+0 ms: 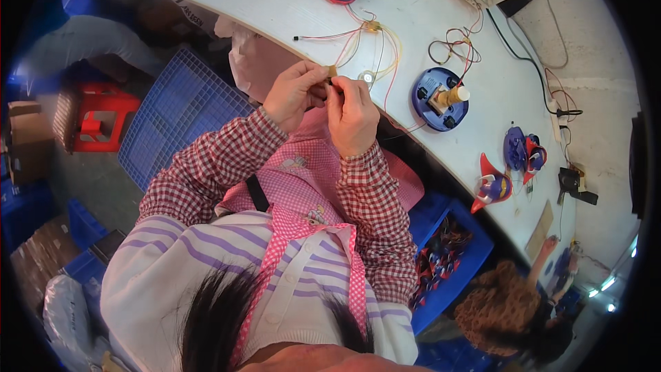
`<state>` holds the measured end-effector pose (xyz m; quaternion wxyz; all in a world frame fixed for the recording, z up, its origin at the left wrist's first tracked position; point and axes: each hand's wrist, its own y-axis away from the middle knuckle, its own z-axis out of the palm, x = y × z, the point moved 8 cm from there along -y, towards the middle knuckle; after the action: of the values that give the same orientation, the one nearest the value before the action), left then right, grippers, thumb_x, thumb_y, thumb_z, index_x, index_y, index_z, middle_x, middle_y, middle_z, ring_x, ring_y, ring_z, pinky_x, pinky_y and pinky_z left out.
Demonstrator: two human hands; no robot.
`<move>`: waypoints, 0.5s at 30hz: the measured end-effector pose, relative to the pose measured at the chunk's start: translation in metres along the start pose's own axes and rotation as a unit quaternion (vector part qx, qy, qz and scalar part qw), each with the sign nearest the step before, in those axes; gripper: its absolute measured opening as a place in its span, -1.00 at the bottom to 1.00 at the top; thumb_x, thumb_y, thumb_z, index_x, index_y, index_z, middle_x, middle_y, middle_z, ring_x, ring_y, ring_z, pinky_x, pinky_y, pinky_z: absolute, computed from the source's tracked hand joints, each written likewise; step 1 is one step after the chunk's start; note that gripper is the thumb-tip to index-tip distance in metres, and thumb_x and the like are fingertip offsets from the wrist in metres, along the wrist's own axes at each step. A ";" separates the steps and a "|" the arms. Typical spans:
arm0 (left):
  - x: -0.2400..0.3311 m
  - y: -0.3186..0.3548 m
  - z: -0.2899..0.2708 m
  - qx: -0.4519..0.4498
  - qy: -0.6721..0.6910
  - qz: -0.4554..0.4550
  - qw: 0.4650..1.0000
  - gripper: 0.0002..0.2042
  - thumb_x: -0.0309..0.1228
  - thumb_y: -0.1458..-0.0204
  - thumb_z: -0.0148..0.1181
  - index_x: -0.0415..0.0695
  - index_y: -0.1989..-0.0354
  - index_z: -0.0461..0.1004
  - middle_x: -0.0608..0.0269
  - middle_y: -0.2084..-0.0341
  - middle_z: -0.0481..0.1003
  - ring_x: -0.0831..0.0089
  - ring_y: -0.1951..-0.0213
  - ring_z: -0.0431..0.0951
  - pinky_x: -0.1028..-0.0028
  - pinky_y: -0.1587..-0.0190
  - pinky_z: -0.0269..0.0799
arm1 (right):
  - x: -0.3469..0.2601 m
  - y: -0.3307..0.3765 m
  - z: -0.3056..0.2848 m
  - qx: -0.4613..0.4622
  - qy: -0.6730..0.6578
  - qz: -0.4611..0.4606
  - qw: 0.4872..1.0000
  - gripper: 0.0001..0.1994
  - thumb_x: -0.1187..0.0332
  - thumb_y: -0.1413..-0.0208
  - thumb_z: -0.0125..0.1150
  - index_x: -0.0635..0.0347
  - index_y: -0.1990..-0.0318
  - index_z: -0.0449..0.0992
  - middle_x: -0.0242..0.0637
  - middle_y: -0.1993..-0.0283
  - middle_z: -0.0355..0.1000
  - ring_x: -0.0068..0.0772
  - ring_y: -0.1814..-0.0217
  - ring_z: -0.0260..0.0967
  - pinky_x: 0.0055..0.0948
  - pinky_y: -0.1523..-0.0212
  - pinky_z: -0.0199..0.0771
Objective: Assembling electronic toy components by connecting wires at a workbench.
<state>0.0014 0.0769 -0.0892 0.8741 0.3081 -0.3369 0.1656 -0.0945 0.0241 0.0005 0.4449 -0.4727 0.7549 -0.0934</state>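
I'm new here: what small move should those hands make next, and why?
Perhaps the left hand and right hand should shift further over the table: they meet at what looks like a small tan piece near the edge, where it could drop.

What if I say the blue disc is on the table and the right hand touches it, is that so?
Not quite: the head view shows the right hand off the blue disc, beside the left hand near a small tan piece. The disc is on the table.
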 end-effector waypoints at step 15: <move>-0.002 0.016 0.019 -0.025 -0.036 0.064 0.997 -0.92 -0.46 -0.09 0.05 -0.13 0.43 0.38 0.31 0.56 0.39 0.62 0.53 0.30 0.70 0.45 0.27 | 0.006 0.008 -0.017 0.059 -0.038 -0.011 0.998 -0.78 0.64 0.09 0.18 0.31 0.23 0.42 -0.22 0.34 0.42 -0.28 0.45 0.35 -0.46 0.39 0.41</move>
<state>-0.0173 0.0767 -0.0722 0.8567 0.2695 -0.3910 0.2013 -0.1135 0.0191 0.0023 0.4989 -0.4573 0.7256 -0.1245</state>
